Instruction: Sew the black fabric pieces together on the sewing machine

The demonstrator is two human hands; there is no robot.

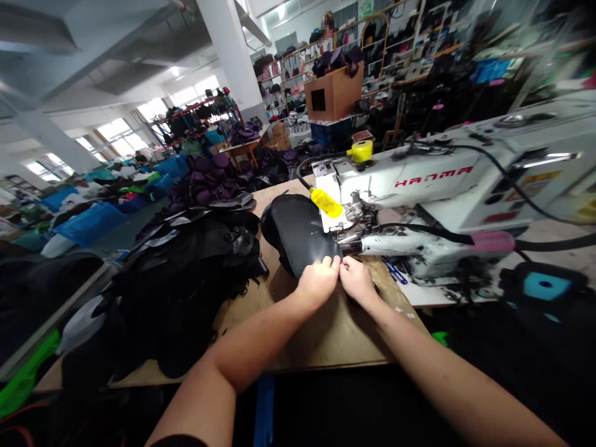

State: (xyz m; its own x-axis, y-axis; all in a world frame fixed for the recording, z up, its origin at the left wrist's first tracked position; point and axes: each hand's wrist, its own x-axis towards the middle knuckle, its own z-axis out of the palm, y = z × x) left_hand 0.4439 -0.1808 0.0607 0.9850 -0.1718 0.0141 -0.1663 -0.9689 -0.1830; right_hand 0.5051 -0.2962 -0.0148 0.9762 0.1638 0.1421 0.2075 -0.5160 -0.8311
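I have both hands in view: left hand [320, 278] and right hand [358, 282] nearly touching, fingers pinching the near right edge of a smooth, rounded black panel [295, 226]. Panel sits just ahead of them, beside the needle end of a white metal sewing machine [391, 183]. Left of the hands: heaped black fabric pieces [200, 267] on a brown wooden tabletop [326, 341].

Workpiece [298, 226] set on the worktop [335, 344] between a pile of pieces [186, 273] and a sewing machine [433, 186].
The pile is spread to the left, the machine placed to the right, its arm end met by the workpiece's right edge. At that edge's near corner the left hand [320, 279] and right hand [357, 280] are set side by side. Well behind, a carton [344, 93] is topped with soft goods [338, 60].
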